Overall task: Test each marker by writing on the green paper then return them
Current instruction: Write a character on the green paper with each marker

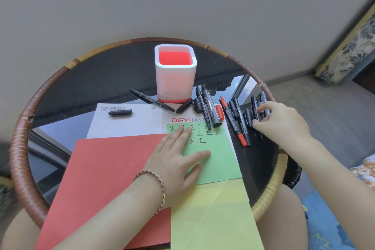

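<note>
A red paper sheet (pixel 113 168) spreads left of the fingers (pixel 183 133) of the left hand (pixel 174 160). A yellow sheet (pixel 213 219) lies nearer than the thumb. Beyond the fingertips, a white printed sheet (pixel 129 126) (red "DEYI" lettering) rests on the dark glass table (pixel 91 79).

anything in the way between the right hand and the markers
Nothing visible: the right hand is on the black markers at the right edge of the table, thumb and fingers round one. The left hand lies flat on the green paper.
</note>
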The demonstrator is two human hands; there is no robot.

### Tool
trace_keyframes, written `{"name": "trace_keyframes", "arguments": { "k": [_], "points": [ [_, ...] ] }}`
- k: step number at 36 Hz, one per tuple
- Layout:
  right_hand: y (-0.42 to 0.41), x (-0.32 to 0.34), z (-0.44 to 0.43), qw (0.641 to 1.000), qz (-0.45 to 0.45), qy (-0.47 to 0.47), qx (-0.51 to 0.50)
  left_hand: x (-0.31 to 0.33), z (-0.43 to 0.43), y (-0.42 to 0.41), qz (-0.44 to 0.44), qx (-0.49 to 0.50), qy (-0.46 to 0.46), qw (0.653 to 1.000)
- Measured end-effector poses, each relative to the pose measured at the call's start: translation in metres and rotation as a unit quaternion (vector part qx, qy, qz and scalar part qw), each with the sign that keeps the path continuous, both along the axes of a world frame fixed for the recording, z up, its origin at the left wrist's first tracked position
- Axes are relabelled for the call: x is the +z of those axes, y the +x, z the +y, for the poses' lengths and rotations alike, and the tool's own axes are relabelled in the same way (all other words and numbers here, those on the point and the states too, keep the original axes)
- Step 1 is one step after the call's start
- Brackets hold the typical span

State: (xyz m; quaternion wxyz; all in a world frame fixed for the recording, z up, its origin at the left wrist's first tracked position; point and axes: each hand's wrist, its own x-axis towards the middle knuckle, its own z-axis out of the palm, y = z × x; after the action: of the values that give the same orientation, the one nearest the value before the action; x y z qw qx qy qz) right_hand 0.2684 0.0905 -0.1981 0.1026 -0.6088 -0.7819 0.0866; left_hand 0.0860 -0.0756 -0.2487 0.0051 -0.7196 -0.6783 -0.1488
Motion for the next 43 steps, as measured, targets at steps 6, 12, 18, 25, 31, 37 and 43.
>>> {"name": "trace_keyframes", "arguments": {
  "k": [6,12,18,25,31,37,43],
  "points": [
    [0.004,0.014,-0.002,0.912,0.351,-0.202,-0.07,0.001,0.0,0.0,-0.001,-0.001,0.002,1.0],
    [-0.009,0.037,-0.035,0.705,0.641,-0.303,-0.015,0.002,-0.001,0.0,0.0,0.004,-0.003,1.0],
    [-0.039,0.011,-0.069,0.761,0.611,-0.216,0.029,0.001,0.0,0.0,-0.014,0.0,-0.009,1.0],
    [-0.061,-0.012,-0.079,0.804,0.556,-0.202,0.061,-0.001,0.001,-0.001,-0.007,0.001,-0.017,1.0],
    [-0.059,-0.021,-0.071,0.847,0.525,-0.08,-0.001,0.0,0.001,0.0,-0.016,0.006,-0.003,1.0],
    [-0.059,-0.029,-0.071,0.866,0.498,-0.021,-0.027,-0.001,0.0,0.0,-0.046,0.004,0.008,0.999],
    [-0.06,-0.03,-0.068,0.867,0.497,-0.011,-0.038,0.001,0.0,0.001,-0.056,0.003,0.002,0.998]
  ]
}}
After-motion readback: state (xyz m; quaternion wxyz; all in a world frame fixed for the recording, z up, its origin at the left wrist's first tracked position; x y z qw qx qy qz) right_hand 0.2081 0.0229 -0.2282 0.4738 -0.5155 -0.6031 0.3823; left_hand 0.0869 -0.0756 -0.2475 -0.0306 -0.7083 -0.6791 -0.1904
